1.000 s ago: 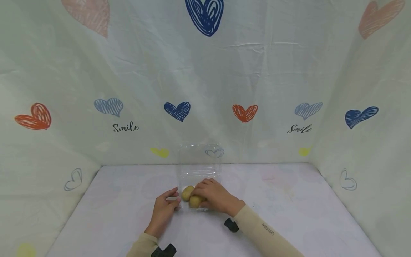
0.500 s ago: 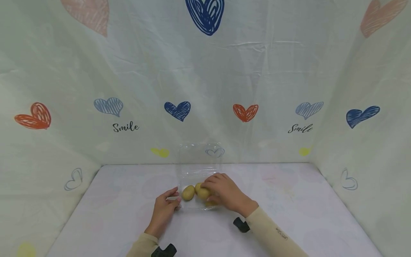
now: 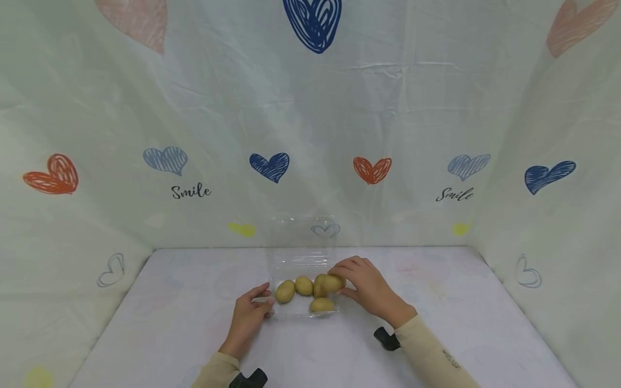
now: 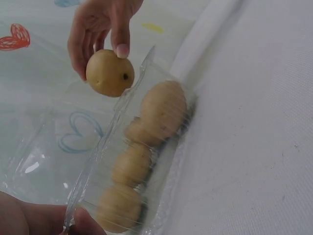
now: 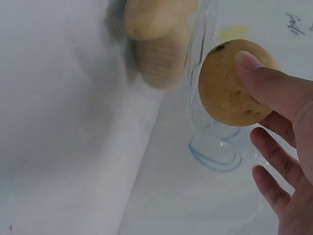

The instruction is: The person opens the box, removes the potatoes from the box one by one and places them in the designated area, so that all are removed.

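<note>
A clear plastic clamshell box (image 3: 297, 315) sits on the table with its lid (image 3: 296, 237) raised at the back. Several potatoes lie inside, one potato (image 3: 284, 291) at the left and another (image 3: 322, 305) at the front right. My left hand (image 3: 248, 318) pinches the box's left edge; in the left wrist view its fingertips (image 4: 87, 223) meet at the rim (image 4: 93, 164). Between thumb and fingers, my right hand (image 3: 370, 285) holds a potato (image 5: 234, 83) over the box's right side. The left wrist view shows that potato (image 4: 110, 73) raised beside the rim.
A white cloth-covered table (image 3: 436, 312) spreads around the box. Behind it hangs a pale curtain (image 3: 412, 118) printed with hearts. Black straps or mounts (image 3: 386, 339) sit at both sleeved wrists.
My right hand has moved right across the box with a potato in its grip, uncovering the other potatoes. The left hand has stayed at the left edge.
</note>
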{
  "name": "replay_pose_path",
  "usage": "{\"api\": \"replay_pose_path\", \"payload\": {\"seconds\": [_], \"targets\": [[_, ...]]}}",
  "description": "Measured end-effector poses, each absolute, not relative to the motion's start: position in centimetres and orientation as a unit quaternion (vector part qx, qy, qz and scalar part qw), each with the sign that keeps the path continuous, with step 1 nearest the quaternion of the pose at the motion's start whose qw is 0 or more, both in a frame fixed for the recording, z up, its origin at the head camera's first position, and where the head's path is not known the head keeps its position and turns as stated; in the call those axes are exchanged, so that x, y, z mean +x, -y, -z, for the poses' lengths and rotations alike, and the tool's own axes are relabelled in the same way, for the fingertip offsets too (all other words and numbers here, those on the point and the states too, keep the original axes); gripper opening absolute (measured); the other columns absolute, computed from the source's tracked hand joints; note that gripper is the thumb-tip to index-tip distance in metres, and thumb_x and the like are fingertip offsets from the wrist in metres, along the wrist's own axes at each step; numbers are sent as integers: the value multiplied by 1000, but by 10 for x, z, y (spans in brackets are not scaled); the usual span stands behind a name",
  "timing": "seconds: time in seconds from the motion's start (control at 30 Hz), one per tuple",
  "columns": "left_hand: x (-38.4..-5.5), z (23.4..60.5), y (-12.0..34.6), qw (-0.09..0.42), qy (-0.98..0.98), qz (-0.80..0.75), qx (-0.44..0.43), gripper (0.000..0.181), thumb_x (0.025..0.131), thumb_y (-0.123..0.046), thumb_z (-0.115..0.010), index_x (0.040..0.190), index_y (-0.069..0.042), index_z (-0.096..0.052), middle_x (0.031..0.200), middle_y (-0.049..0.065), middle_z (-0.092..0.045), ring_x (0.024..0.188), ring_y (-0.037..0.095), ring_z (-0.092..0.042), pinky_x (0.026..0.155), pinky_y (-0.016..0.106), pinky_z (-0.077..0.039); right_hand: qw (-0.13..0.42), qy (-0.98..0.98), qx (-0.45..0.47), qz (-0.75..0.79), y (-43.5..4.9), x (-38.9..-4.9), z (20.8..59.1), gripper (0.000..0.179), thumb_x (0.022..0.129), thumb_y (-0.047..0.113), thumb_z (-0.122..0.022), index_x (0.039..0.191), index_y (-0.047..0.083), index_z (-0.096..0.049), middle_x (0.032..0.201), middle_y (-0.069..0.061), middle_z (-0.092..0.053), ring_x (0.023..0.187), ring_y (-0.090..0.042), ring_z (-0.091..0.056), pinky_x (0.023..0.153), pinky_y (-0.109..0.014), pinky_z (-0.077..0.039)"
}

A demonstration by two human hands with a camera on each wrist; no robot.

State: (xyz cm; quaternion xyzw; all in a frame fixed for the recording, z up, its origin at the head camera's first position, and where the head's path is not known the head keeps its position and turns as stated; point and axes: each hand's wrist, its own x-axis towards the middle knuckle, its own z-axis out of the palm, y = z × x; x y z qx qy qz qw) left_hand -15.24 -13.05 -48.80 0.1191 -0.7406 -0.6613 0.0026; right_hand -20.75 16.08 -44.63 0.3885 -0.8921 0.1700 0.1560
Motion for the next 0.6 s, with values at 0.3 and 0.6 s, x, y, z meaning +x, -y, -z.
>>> {"api": "replay_pose_path", "payload": {"seconds": [0.3,0.6], "targets": [[-152,488,131,0,740,662,121,49,98,6,-66,144,15,-53,127,27,-61,85,14,-63,67,21,-58,161,912,343,-157,-188,-210,454,50,74,9,-96,120,16,-75,120,1,-73,115,-22,-63,102,-47,-54],[-151,487,130,3,744,658,118,49,98,5,-66,144,15,-54,125,25,-61,85,14,-63,66,21,-58,169,919,324,-147,-212,-216,472,51,71,2,-96,117,12,-75,118,-2,-74,110,-25,-65,96,-49,-56]]}}
